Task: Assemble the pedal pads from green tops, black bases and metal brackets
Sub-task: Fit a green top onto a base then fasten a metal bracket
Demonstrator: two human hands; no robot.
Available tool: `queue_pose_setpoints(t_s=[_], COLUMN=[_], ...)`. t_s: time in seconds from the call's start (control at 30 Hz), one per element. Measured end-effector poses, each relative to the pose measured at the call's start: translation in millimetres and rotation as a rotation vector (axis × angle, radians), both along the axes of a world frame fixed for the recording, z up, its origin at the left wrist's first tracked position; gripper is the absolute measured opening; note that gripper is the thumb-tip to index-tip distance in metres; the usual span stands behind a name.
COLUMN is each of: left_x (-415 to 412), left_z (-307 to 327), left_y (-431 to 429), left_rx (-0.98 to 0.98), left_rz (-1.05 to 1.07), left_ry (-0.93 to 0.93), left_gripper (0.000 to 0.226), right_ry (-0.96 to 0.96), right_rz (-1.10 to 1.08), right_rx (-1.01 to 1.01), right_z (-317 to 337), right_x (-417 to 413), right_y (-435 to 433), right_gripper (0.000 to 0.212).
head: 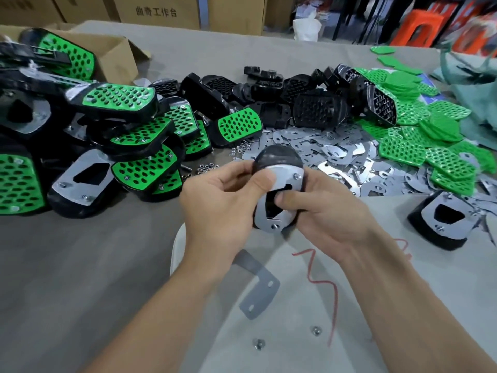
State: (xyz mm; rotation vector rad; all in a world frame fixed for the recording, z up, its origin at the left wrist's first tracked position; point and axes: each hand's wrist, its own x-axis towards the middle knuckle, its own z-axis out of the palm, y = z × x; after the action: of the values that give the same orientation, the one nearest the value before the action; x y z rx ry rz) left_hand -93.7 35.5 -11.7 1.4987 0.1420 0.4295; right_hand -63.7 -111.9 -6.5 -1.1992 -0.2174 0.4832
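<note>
Pedal pad [278,158] gripped between left hand [217,203], right hand [322,214].

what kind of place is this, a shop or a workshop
Most likely a small assembly workshop. Parts lie in bulk: finished pedal pads, a heap of metal brackets, stacked green tops, cartons behind. The left hand and right hand hold another pad.
</note>
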Motion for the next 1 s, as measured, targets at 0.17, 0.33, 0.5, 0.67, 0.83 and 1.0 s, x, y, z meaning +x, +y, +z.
queue_pose_setpoints(t_s=[0.17,0.33,0.5,0.67,0.83,1.0], left_x=[0.7,2.5,4.0,3.1,1.4,3.0], left_z=[-2.1,4.7,7.4,5.7,4.6,9.7], left_y=[0.4,6.2,8.1,4.4,6.7,14.6], left_rx=[-0.003,-0.241,-0.312,-0.323,-0.328,-0.404], left_rz=[-0.001,-0.101,-0.145,-0.113,-0.128,-0.06], left_ry=[0.096,0.271,0.318,0.368,0.37,0.362], left_gripper=[0.004,0.008,0.017,0.017,0.018,0.024], right_ry=[0.089,0.043,-0.221,-0.004,-0.087,-0.391], right_rz=[0.084,-0.025,-0.244,-0.024,-0.439,-0.281], right_rx=[0.078,0.037,-0.305,-0.042,-0.266,-0.526], right_z=[1.5,-2.6,-4.6,0.9,-2.0,17.4], right_x=[1.4,-1.4,-0.3,15.0,39.3,65.0], right_y=[-6.0,1.3,10.5,-17.5,-5.9,26.2], right_gripper=[0.035,0.034,0.029,0.046,0.02,0.014])
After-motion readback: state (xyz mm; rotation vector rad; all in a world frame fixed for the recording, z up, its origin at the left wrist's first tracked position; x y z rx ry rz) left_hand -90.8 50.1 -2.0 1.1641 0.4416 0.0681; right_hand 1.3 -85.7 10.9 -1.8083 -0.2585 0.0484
